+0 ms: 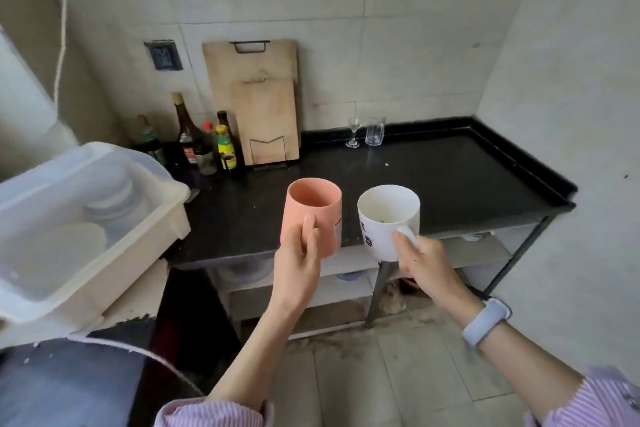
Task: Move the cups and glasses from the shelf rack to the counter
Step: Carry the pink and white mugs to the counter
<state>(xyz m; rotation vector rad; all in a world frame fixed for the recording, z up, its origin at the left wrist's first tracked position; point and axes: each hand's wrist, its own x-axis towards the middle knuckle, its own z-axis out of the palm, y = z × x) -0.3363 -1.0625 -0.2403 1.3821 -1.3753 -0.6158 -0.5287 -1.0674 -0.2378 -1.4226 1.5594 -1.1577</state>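
The left hand [300,262] grips the pink cup [312,218] by its handle and the right hand [423,262] the white mug [387,220] likewise, both upright over the black counter [450,180], probably for setting down. The shelf rack below is mostly hidden.
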